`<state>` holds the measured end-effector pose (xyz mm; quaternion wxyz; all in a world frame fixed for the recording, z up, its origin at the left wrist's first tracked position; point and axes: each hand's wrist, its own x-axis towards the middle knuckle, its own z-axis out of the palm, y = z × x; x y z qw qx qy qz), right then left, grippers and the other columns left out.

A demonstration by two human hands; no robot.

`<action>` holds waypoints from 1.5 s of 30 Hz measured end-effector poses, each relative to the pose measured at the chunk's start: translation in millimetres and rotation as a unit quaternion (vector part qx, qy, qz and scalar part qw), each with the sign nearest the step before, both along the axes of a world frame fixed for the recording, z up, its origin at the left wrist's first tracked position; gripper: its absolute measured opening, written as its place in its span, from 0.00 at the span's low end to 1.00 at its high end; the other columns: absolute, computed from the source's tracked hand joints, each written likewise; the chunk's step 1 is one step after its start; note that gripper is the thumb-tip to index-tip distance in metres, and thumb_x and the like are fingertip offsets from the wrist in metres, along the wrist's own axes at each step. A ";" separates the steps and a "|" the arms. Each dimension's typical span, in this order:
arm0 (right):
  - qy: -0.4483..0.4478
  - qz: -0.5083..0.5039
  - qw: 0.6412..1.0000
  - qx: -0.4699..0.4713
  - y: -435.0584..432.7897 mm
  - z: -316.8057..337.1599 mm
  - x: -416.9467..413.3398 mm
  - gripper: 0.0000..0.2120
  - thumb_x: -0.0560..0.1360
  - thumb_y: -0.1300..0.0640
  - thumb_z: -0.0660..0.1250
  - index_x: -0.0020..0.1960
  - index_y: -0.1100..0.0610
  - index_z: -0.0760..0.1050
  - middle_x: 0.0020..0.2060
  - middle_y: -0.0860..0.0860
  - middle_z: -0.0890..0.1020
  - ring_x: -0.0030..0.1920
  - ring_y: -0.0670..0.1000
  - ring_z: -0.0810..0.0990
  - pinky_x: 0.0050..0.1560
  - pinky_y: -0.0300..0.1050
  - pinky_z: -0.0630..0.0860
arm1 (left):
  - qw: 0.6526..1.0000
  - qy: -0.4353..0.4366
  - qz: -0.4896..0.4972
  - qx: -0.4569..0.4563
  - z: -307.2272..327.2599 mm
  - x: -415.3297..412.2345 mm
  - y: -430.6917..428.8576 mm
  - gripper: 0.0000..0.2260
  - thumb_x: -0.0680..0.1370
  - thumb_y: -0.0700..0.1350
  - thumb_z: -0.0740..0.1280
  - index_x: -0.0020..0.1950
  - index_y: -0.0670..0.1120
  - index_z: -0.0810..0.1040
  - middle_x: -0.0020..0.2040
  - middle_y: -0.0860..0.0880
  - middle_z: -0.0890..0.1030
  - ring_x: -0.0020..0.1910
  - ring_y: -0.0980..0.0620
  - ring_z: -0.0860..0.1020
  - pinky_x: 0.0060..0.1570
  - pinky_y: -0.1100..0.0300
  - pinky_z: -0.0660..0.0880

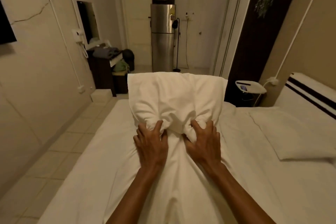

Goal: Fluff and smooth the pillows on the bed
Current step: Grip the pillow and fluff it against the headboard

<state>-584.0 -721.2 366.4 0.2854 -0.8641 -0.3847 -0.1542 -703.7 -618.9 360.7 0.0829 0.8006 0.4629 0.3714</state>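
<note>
Above the bed point(94, 169), the pillow point(176, 96) stands on end, its long axis running away from the person, both left hand point(151, 143) and right hand point(203, 140) equally near, fingers point(158, 125) clamped into its near lower end.

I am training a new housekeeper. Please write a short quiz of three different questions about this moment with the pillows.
1. True or false: both hands grip the raised pillow.
2. Where is the second pillow? A) on the floor B) flat on the bed, right side C) on the fridge
3. Fill in: the fingers of the left hand and right hand bunch the pillow's ____ edge.

Key: 1 true; 2 B; 3 lower.
</note>
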 end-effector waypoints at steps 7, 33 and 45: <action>-0.068 -0.049 0.995 0.049 -32.2 91.8 -17.7 0.26 0.71 0.37 0.64 0.67 0.43 0.73 0.52 0.55 0.72 0.51 0.59 0.74 0.54 0.54 0.73 | 0.995 -0.065 -0.059 0.057 85.9 -9.7 -19.3 0.17 0.76 0.53 0.68 0.65 0.55 0.78 0.51 0.43 0.70 0.47 0.42 0.72 0.47 0.49 0.70; -0.046 -0.318 0.945 0.061 -371.0 108.0 114.1 0.26 0.70 0.37 0.65 0.66 0.42 0.74 0.55 0.56 0.71 0.54 0.62 0.74 0.55 0.55 0.73 | 0.932 -0.109 -0.341 0.061 111.1 193.5 -314.4 0.16 0.77 0.51 0.69 0.65 0.54 0.78 0.54 0.40 0.72 0.55 0.38 0.72 0.52 0.47 0.67; -0.004 -0.337 0.941 0.002 -574.0 48.0 186.6 0.25 0.70 0.38 0.67 0.64 0.44 0.75 0.58 0.57 0.72 0.53 0.61 0.75 0.54 0.55 0.74 | 0.928 -0.052 -0.368 -0.015 43.9 274.2 -512.3 0.17 0.77 0.52 0.66 0.66 0.54 0.78 0.54 0.41 0.72 0.53 0.39 0.72 0.52 0.47 0.67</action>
